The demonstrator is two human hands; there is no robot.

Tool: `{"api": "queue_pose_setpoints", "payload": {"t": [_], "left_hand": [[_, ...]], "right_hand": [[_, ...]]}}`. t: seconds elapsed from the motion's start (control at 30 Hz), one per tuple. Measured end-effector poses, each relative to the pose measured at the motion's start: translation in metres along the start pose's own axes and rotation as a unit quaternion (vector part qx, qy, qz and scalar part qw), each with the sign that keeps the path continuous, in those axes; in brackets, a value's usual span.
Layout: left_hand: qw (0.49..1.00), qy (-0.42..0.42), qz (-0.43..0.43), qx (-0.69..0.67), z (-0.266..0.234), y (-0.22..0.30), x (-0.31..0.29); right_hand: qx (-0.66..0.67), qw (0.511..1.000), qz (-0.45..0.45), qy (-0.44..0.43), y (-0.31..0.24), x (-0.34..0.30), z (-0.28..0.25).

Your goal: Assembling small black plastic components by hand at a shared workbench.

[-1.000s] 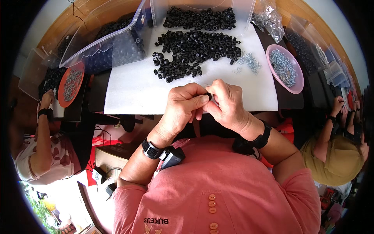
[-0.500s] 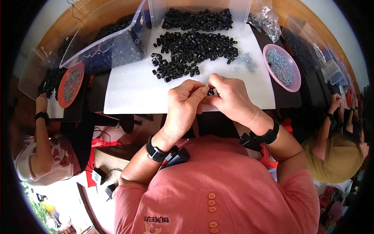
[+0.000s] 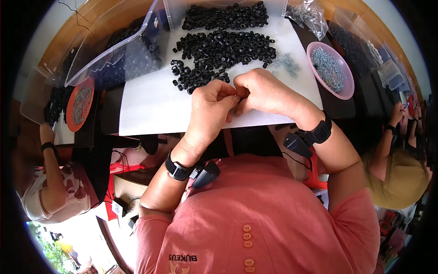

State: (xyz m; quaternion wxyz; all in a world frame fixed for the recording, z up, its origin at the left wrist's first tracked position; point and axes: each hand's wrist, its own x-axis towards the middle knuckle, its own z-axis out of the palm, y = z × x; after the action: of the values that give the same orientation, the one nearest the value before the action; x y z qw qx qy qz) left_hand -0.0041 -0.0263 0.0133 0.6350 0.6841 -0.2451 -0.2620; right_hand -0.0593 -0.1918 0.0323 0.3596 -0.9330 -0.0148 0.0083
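Both of my hands meet over the near part of the white sheet [image 3: 155, 107], fingertips touching. The thumb and fingers of my left hand [image 3: 205, 109] are pinched together, and what they hold is hidden. My right hand [image 3: 269, 93] is curled with its fingers closed round a small black plastic part, which my fingers now almost wholly cover. Just beyond the hands spreads a pile of small black plastic parts [image 3: 223, 50]. Small silvery screw-like pieces [image 3: 286, 64] lie loose on the sheet to the right of that pile.
A pink bowl [image 3: 349, 86] of silvery pieces stands at the right. To the left is a large clear bin [image 3: 107, 75] with black parts, beside an orange dish [image 3: 71, 114]. A plastic bag [image 3: 315, 18] lies at the back right. Co-workers sit on both sides.
My right hand has turned over more, its knuckles now facing up. Both hands have shifted slightly left, and the black part seen between them earlier is now mostly covered.
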Motion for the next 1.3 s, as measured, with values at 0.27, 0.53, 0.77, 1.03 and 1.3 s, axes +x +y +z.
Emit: {"api": "queue_pose_setpoints", "payload": {"t": [0.27,0.53,0.77,1.03,1.3], "left_hand": [[0.997,-0.043,-0.063,0.013,-0.007,0.002,0.014],[0.990,-0.101,-0.098,-0.002,-0.006,0.013,0.018],[0.989,-0.112,-0.092,0.001,-0.007,0.012,0.018],[0.994,-0.061,-0.089,0.030,0.005,0.008,0.022],[0.989,-0.062,-0.060,0.122,0.004,0.007,0.022]], "right_hand": [[0.115,0.981,0.129,-0.084,-0.004,0.007,-0.014],[0.165,0.977,0.114,-0.075,0.003,0.002,-0.014],[0.241,0.953,0.147,-0.113,0.008,-0.003,-0.026],[0.239,0.955,0.170,-0.053,0.005,-0.007,-0.021],[0.233,0.957,0.168,-0.035,0.000,-0.003,-0.015]]}}
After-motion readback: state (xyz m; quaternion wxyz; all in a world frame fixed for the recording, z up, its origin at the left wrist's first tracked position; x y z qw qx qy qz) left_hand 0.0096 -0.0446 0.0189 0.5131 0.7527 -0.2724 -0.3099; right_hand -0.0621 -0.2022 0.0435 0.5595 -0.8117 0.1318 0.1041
